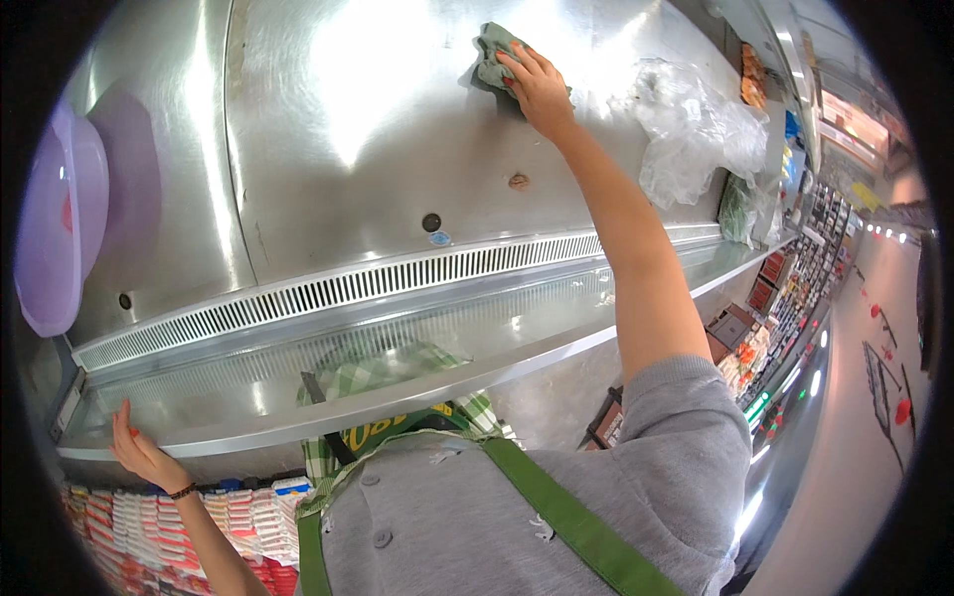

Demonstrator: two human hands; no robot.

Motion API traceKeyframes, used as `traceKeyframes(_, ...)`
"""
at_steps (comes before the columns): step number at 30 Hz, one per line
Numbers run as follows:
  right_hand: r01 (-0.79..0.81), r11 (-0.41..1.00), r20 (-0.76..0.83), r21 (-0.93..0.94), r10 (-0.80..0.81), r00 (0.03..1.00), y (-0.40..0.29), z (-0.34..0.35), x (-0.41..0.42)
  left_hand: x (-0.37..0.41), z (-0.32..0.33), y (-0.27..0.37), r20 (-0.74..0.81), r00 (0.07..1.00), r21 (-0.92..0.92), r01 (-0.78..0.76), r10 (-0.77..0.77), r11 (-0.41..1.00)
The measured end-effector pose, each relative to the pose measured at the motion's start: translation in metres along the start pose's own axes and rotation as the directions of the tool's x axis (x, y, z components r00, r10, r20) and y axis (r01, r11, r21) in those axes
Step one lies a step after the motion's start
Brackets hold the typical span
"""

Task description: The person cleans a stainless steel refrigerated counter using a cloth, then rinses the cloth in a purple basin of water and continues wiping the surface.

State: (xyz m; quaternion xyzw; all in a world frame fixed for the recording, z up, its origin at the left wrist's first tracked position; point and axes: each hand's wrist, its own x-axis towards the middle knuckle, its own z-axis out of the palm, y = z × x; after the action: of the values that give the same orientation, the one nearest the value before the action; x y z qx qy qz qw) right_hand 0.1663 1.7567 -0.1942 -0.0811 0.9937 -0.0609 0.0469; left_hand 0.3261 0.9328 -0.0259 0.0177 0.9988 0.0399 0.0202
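Note:
My right hand (pixel 542 86) presses a folded grey-green cloth (pixel 493 56) flat against the stainless steel floor (pixel 358 194) of a display case. Its fingers are spread over the cloth, and part of the cloth pokes out beyond the wrist. At the lower left, my left hand (pixel 145 453) rests on the metal-edged top rim of the glass front panel (pixel 462 391), holding the rim between thumb and fingers or leaning on it; which one is not plain. A small brown scrap (pixel 519 181) lies on the steel below the right hand.
A lilac plastic basin (pixel 86 194) stands at the far left. Crumpled clear plastic sheeting (pixel 693 127) lies on the right, beside bagged greens (pixel 736 208). A slotted vent strip (pixel 358 281) runs along the front, behind the glass. Stacked packages (pixel 238 518) fill shelves at lower left.

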Motion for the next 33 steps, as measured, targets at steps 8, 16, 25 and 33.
traceKeyframes(8,-0.274,0.956,0.134,0.102,0.26,0.956,-0.046,-0.011,-0.132,-0.008,0.01,0.001,-0.051,0.998,-0.038,0.02,-0.022,0.999)
traceKeyframes(16,-0.518,0.832,0.478,0.197,0.38,0.792,-0.065,0.001,-0.145,-0.005,0.007,0.005,-0.035,0.999,0.04,0.035,-0.034,0.999)
traceKeyframes(25,-0.48,0.868,0.283,0.128,0.432,0.856,-0.074,-0.171,-0.231,-0.005,0.01,0.013,-0.074,0.996,0.03,0.061,-0.058,0.998)
traceKeyframes(33,-0.643,0.446,0.336,-0.623,0.895,0.295,-0.052,-0.334,-0.38,-0.006,0.008,0.022,-0.106,0.992,0.0,0.066,-0.066,0.998)
